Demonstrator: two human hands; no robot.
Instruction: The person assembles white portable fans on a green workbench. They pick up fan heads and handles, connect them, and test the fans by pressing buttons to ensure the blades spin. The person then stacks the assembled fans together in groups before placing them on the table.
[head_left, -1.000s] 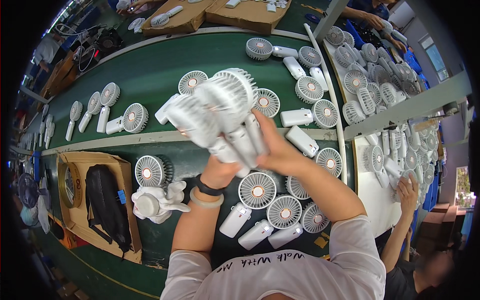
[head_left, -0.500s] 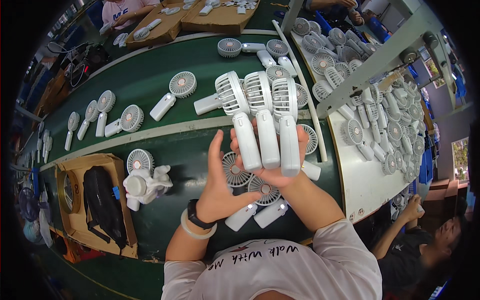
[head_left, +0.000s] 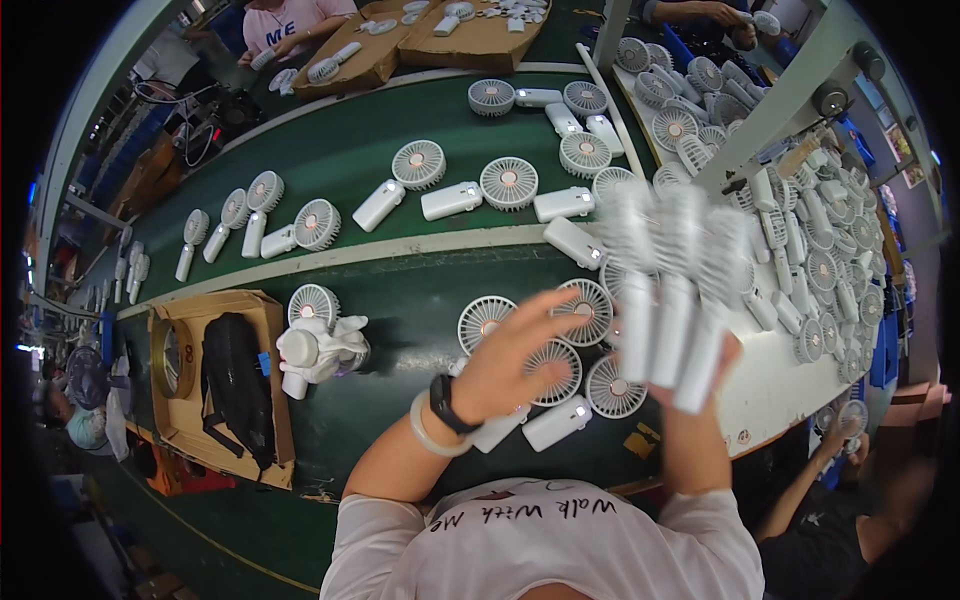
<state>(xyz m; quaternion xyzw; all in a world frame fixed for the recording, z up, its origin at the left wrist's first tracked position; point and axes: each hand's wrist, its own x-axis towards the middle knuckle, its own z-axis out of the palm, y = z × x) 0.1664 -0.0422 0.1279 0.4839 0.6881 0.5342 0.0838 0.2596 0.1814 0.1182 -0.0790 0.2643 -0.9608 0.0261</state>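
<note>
Three white handheld fans (head_left: 668,325) lie side by side in my right hand (head_left: 722,375), their round heads blurred by motion. Its fingers are mostly hidden under the handles. My left hand (head_left: 515,355) reaches over the green bench with its fingers spread and nothing in them. Beneath and beside that hand lie several more handheld fans (head_left: 615,386) with round grilles. One of their handles (head_left: 557,424) points toward me. Beyond my hands, another fan (head_left: 509,184) rests on the green belt.
An open cardboard box (head_left: 275,420) at left holds a black bag (head_left: 232,390) and a tape roll (head_left: 172,358). Beside it stands a fan wrapped with white material (head_left: 322,350). Many fans crowd the white table (head_left: 770,375) at right, below a metal post (head_left: 750,130). Co-workers sit around.
My right hand has carried the three fans to the right, toward the white table. My left hand has also shifted right over the bench fans. The whole view has turned slightly.
</note>
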